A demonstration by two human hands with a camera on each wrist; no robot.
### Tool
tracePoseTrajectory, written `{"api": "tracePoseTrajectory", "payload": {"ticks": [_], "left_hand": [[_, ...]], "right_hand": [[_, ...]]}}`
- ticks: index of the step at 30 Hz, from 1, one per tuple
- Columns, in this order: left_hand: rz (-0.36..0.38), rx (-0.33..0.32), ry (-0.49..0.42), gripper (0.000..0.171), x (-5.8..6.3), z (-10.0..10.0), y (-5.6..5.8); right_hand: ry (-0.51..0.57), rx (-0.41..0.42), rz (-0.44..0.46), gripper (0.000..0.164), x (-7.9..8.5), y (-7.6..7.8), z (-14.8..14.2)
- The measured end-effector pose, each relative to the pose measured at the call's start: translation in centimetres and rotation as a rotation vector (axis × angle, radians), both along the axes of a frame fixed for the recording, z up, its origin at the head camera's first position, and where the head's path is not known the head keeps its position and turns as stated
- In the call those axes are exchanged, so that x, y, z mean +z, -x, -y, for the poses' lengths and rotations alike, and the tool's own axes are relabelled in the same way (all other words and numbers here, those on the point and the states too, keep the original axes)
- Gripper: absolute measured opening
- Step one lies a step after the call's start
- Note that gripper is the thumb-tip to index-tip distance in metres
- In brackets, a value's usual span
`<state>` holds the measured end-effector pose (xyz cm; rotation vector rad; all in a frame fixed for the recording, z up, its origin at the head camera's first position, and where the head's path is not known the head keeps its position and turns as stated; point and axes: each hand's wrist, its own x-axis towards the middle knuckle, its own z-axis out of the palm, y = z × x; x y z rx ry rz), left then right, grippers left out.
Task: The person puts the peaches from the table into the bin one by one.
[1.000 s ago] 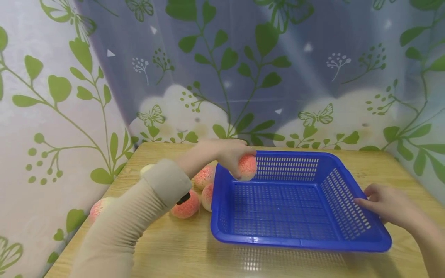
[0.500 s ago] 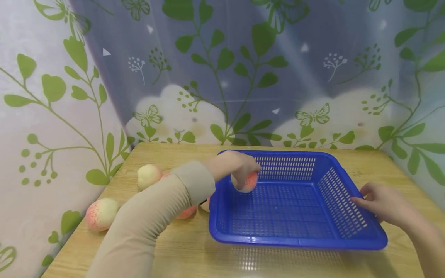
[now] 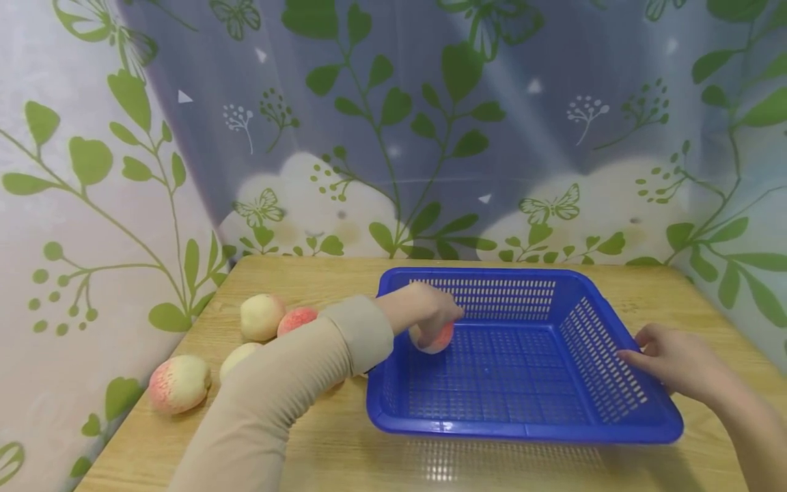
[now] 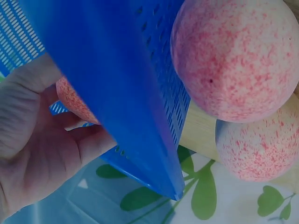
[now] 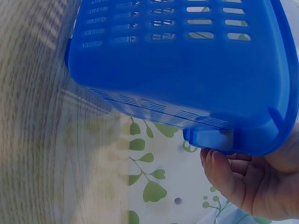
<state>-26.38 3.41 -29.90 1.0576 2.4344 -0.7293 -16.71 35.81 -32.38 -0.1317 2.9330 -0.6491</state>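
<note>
One peach (image 3: 441,337) sits in the curled fingers of your left hand (image 3: 432,307), inside the blue basket (image 3: 529,430) towards its far left corner — whether it touches the floor, I cannot tell. Your right hand (image 3: 676,359) grips the right rim; a firm hold there should stop the basket sliding. Let the floor take the fruit's weight before you loosen those fingers — a drop could set it rolling. Mind your sleeve (image 3: 289,389), reaching across loose peaches (image 3: 261,318) on the left.

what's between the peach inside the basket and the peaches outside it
The blue basket's perforated side wall; the left wrist view shows it standing between them.
</note>
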Motion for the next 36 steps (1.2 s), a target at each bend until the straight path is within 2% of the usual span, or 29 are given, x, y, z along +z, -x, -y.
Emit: {"api": "tracePoseTrajectory", "payload": {"ticks": [7,17,22,28,32,36], "left_hand": [[-0.041,-0.059,0.091,0.084,-0.3,-0.2,0.0],[-0.052,-0.057,0.121,0.084,-1.2,-0.5,0.0],[-0.069,-0.044,0.119,0.086,-1.5,-0.2,0.2],[-0.071,0.007,0.109,0.087,-1.4,0.5,0.2],[-0.056,0.026,0.073,0.081,-1.1,0.7,0.4],[-0.008,0.058,0.016,0.075,-0.6,0.8,0.7]], "right_hand": [[-0.002,-0.008,-0.007,0.050,0.0,0.0,0.0],[0.005,-0.012,-0.004,0.050,-0.1,-0.1,0.0],[0.021,-0.005,-0.013,0.048,-0.1,0.0,-0.1],[0.033,-0.007,-0.001,0.049,-0.1,0.0,-0.1],[0.025,-0.009,0.011,0.050,0.0,0.0,-0.1],[0.024,-0.010,0.019,0.052,0.0,0.0,-0.1]]}}
